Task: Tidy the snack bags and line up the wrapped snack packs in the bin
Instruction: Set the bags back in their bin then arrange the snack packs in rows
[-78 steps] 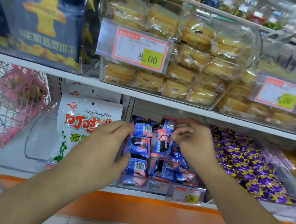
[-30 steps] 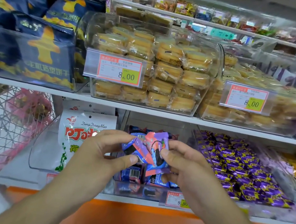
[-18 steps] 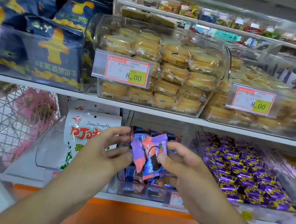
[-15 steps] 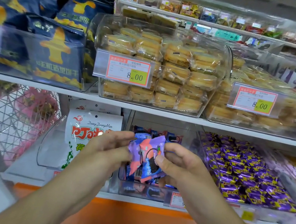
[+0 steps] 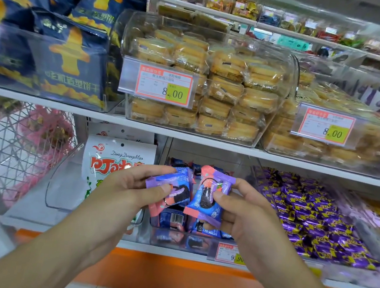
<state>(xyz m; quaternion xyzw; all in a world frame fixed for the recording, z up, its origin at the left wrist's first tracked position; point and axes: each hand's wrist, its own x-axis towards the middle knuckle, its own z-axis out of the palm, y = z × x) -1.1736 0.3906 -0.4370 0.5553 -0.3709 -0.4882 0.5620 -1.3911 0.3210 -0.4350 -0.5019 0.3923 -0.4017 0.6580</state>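
At the centre of the frame we hold two wrapped snack packs side by side, one in the left hand (image 5: 130,189) and one in the right hand (image 5: 245,210), above the bin (image 5: 174,240) on the lower shelf (image 5: 126,246). The snack bag (image 5: 112,159) stands left of the bin.

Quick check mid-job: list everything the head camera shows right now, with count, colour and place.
wrapped snack packs: two held, blue, pink and purple, above the bin
clear bin: one, lower shelf centre, more packs inside
white snack bag: one, red lettering, left bin
purple candies: many, right bin
yellow cakes: many, two upper clear bins
dark blue bags: several, upper left
price tags: three, red and yellow
left hand: grip on one pack
right hand: grip on the other
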